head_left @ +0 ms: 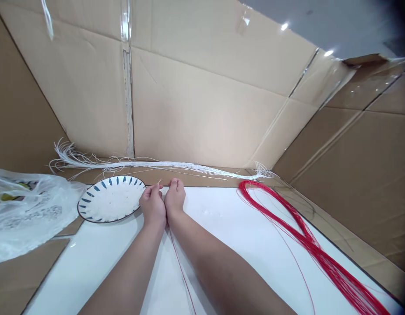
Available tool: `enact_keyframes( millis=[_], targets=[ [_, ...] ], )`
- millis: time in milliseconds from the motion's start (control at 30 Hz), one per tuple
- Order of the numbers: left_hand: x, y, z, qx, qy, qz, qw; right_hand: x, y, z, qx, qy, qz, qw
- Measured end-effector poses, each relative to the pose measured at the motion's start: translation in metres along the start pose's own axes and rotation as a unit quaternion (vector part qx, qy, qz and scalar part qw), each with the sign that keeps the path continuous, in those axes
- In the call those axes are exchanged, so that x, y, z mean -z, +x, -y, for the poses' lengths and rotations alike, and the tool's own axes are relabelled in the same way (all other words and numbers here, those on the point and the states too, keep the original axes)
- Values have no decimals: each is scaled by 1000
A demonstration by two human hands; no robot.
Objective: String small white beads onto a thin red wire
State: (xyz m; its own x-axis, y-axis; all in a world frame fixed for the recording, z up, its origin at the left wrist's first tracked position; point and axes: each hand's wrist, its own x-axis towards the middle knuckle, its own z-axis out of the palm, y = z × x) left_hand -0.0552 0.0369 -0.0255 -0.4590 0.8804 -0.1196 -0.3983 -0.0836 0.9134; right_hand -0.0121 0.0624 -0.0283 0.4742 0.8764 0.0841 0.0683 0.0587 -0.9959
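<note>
My left hand (153,203) is closed in a pinch, and a short, thin pale tip (160,181) sticks up from its fingers. Pressed against it at the wrist is my right hand (175,197), its fingers curled; what they hold is hidden. A thin red cord (179,262) comes out below the two hands and runs down between my forearms towards me. Just left of my left hand lies an oval white plate (112,199) with blue strokes round its rim. Small, pale bits on the plate are too faint to name.
A bundle of white strands (176,165) lies along the back cardboard wall (195,109). On the right, a looped hank of red cords (297,236) rests on the white tabletop (215,223). A translucent plastic bag (34,210) stands at the left edge.
</note>
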Motion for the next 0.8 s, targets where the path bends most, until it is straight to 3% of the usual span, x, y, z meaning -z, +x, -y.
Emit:
enact_keyframes(
  millis=[167, 300, 400, 533, 667, 733, 800],
  targets=[
    [5, -2, 2, -53, 62, -13, 997, -19, 15, 1, 4, 9, 16, 1000],
    [7, -3, -1, -65, 95, -4, 993, -7, 21, 4, 27, 47, 23, 998],
    [7, -4, -2, -65, 112, -4, 992, 35, 30, 9, 71, 64, 23, 995],
    [1, -13, 0, -56, 127, 30, 990, 126, 49, 15, 104, 22, 68, 992],
    [-10, -36, 4, -38, 151, 128, 980, 212, 58, 15, 94, -95, 196, 971],
    [-14, -49, 5, -28, 176, 194, 965, 237, 56, 12, 104, -141, 243, 954],
    [-16, -60, 4, -27, 204, 251, 946, 250, 53, 9, 123, -171, 273, 939]
  ],
)
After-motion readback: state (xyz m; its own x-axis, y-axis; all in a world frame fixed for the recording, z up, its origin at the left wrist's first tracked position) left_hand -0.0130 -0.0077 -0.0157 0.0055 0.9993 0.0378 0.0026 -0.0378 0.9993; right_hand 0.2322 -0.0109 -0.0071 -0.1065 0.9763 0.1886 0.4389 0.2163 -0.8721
